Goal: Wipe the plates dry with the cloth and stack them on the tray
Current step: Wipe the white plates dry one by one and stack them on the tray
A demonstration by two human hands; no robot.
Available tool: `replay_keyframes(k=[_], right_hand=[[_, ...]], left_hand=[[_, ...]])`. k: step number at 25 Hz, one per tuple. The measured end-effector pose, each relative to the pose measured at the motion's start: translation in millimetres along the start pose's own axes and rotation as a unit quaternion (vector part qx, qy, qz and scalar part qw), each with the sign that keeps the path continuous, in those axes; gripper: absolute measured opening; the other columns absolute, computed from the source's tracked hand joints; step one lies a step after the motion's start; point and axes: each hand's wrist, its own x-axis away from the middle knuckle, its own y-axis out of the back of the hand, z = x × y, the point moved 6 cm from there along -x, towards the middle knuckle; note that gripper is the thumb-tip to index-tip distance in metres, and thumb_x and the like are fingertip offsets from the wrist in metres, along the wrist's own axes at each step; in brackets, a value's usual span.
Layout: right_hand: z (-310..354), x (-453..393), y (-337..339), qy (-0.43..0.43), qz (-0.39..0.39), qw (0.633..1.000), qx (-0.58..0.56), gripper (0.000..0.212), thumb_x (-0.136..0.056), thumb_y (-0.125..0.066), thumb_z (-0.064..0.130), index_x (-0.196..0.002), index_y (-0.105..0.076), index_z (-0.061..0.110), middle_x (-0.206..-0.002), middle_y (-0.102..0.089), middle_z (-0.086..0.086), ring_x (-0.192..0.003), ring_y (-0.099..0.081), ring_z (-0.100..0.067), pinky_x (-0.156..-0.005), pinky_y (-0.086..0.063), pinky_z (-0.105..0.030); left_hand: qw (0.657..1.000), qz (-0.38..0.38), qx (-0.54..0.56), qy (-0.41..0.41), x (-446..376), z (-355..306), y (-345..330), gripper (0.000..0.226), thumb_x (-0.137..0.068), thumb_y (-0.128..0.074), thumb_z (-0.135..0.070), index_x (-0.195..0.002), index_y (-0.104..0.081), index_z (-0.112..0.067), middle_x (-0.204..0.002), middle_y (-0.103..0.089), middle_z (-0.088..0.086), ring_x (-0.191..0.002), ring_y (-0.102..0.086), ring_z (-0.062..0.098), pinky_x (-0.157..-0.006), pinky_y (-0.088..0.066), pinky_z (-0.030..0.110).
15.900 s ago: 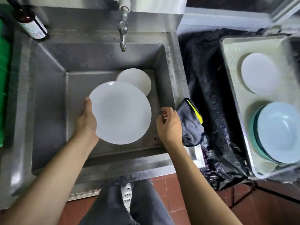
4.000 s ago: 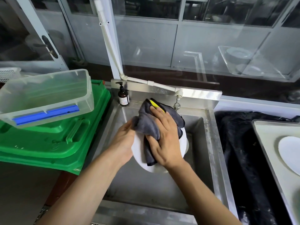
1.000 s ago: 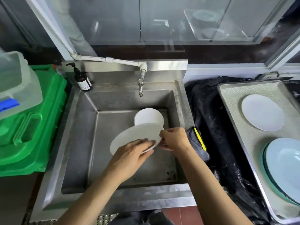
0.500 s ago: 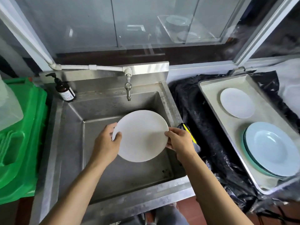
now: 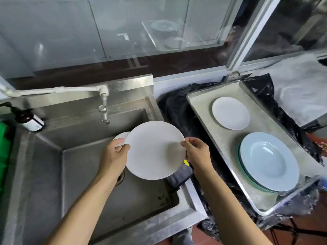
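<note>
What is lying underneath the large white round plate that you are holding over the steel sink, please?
Below the large white round plate show a grey cloth with yellow trim on the sink rim and part of a smaller white plate. The rest of both is covered.

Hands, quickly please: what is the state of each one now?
Left hand: grips the left rim of the white plate.
Right hand: grips the right rim of the same plate.

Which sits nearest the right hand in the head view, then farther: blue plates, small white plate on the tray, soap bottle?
1. Blue plates, near end of the tray, right of the right hand.
2. Small white plate, tray's far end.
3. Soap bottle, far left, on the sink's rim.
</note>
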Motion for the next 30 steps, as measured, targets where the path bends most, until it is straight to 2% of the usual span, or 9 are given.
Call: replay_keyframes(k=[3, 6, 10, 13, 16, 21, 23, 27, 30], right_hand=[[4, -34, 38, -0.01, -0.016, 0.999, -0.032, 0.014, -0.085, -0.069, 0.013, -0.075, -0.075, 0.021, -0.067, -0.07, 0.005, -0.068, -0.063, -0.017, -0.075, -0.058, -0.043], [7, -71, 78, -0.016, -0.034, 0.999, -0.038, 0.015, -0.087, -0.069, 0.011, -0.079, -0.076, 0.02, -0.077, -0.073, 0.0, -0.08, -0.067, -0.022, -0.092, -0.057, -0.054], [8, -120, 139, -0.026, -0.063, 0.996, -0.053, 0.016, -0.09, -0.066, 0.009, -0.085, -0.078, 0.018, -0.084, -0.076, -0.006, -0.087, -0.067, -0.027, -0.089, -0.057, -0.047], [9, -163, 185, -0.02, -0.085, 0.996, -0.029, 0.018, -0.092, -0.065, 0.013, -0.086, -0.079, 0.024, -0.087, -0.075, -0.004, -0.086, -0.065, -0.021, -0.088, -0.055, -0.042], [11, -208, 222, -0.018, -0.114, 0.993, -0.018, 0.021, -0.093, -0.063, 0.013, -0.101, -0.082, 0.017, -0.085, -0.068, 0.001, -0.086, -0.059, -0.02, -0.087, -0.05, -0.037], [17, -276, 269, -0.004, -0.157, 0.988, 0.005, 0.023, -0.097, -0.061, 0.019, -0.111, -0.079, 0.014, -0.105, -0.074, -0.004, -0.103, -0.067, -0.026, -0.101, -0.052, -0.044], [19, -301, 281, 0.007, -0.166, 0.986, 0.026, 0.023, -0.098, -0.061, 0.02, -0.106, -0.079, 0.01, -0.106, -0.076, -0.012, -0.107, -0.068, -0.032, -0.1, -0.052, -0.046], [21, -340, 288, 0.037, -0.165, 0.984, 0.06, 0.025, -0.096, -0.057, 0.013, -0.097, -0.068, -0.009, -0.107, -0.067, -0.033, -0.105, -0.062, -0.047, -0.089, -0.052, -0.049], [22, -355, 283, 0.044, -0.157, 0.984, 0.071, 0.023, -0.092, -0.057, 0.01, -0.095, -0.067, -0.01, -0.09, -0.063, -0.032, -0.075, -0.054, -0.033, -0.072, -0.046, -0.038]], left_hand=[[1.0, 0.017, 0.007, 0.006, 3, -22, -50, 0.03, -0.09, -0.061, -0.022, -0.119, -0.067, -0.022, -0.116, -0.07, -0.005, -0.104, -0.066, 0.012, -0.088, -0.056, 0.041], [0.999, 0.033, 0.005, 0.003, 7, -39, -104, 0.028, -0.091, -0.06, -0.02, -0.117, -0.069, -0.021, -0.113, -0.07, -0.012, -0.108, -0.066, 0.016, -0.096, -0.054, 0.05], [0.999, 0.026, -0.026, 0.002, 3, -55, -182, 0.031, -0.095, -0.059, -0.019, -0.125, -0.065, -0.021, -0.118, -0.068, -0.006, -0.11, -0.063, 0.014, -0.101, -0.051, 0.041], [0.999, 0.047, -0.018, 0.003, -6, -65, -247, 0.027, -0.095, -0.059, -0.017, -0.121, -0.065, -0.024, -0.118, -0.068, -0.001, -0.109, -0.064, 0.017, -0.101, -0.051, 0.048], [0.998, 0.07, 0.003, 0.005, -15, -76, -307, 0.024, -0.096, -0.059, -0.014, -0.117, -0.065, -0.023, -0.118, -0.067, 0.002, -0.111, -0.064, 0.02, -0.101, -0.051, 0.053], [0.995, 0.1, 0.011, -0.003, -36, -90, -390, 0.023, -0.088, -0.059, -0.021, -0.106, -0.065, -0.035, -0.115, -0.067, -0.003, -0.112, -0.064, 0.014, -0.101, -0.052, 0.052], [0.994, 0.108, 0.011, -0.004, -46, -91, -418, 0.026, -0.095, -0.056, -0.012, -0.105, -0.064, -0.034, -0.11, -0.065, -0.009, -0.111, -0.063, 0.012, -0.101, -0.052, 0.052], [0.995, 0.102, 0.01, 0.003, -65, -92, -455, 0.025, -0.096, -0.054, -0.008, -0.113, -0.062, -0.024, -0.129, -0.062, 0.009, -0.12, -0.06, 0.027, -0.102, -0.049, 0.056], [0.996, 0.089, -0.005, 0.001, -75, -93, -467, 0.029, -0.095, -0.055, -0.01, -0.121, -0.061, -0.019, -0.132, -0.062, 0.007, -0.119, -0.059, 0.023, -0.104, -0.048, 0.049]])
